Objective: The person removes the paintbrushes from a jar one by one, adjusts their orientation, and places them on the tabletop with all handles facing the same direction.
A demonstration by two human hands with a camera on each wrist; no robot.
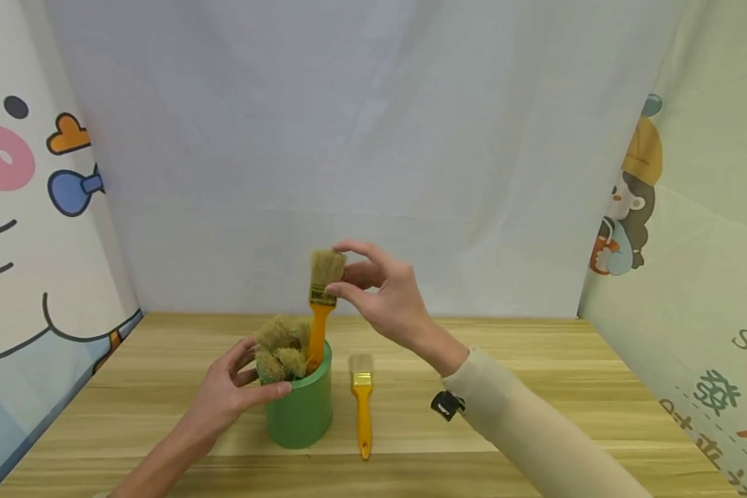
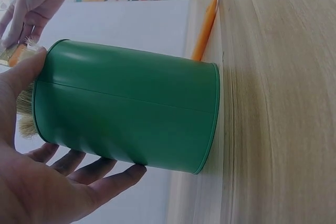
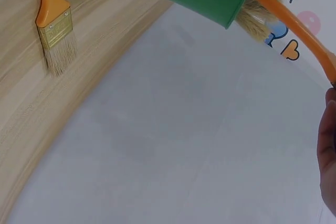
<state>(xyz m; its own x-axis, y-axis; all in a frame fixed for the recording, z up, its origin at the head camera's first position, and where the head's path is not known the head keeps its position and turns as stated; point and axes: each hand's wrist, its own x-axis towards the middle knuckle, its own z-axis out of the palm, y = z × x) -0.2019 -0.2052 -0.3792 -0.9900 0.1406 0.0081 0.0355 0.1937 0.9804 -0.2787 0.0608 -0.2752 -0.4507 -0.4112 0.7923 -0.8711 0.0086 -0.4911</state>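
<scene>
A green can (image 1: 300, 409) stands upright on the table, with several pale brush heads (image 1: 280, 346) poking bristles-up from its mouth. My left hand (image 1: 227, 387) grips the can near its rim, thumb on the near side and fingers around the other, as the left wrist view shows. Above the can, my right hand (image 1: 386, 294) pinches a paintbrush (image 1: 319, 328) by its metal band and bristles. That brush has an orange handle pointing down, its lower end at the can's mouth; how deep it sits cannot be told. In the right wrist view the orange handle (image 3: 299, 22) meets the rim.
A second orange-handled paintbrush (image 1: 363, 408) lies flat on the wooden table (image 1: 535, 415), just right of the can, bristles pointing away. A white cloth (image 1: 373, 138) hangs behind the table. Printed cartoon sheets (image 1: 12, 228) stand at both sides.
</scene>
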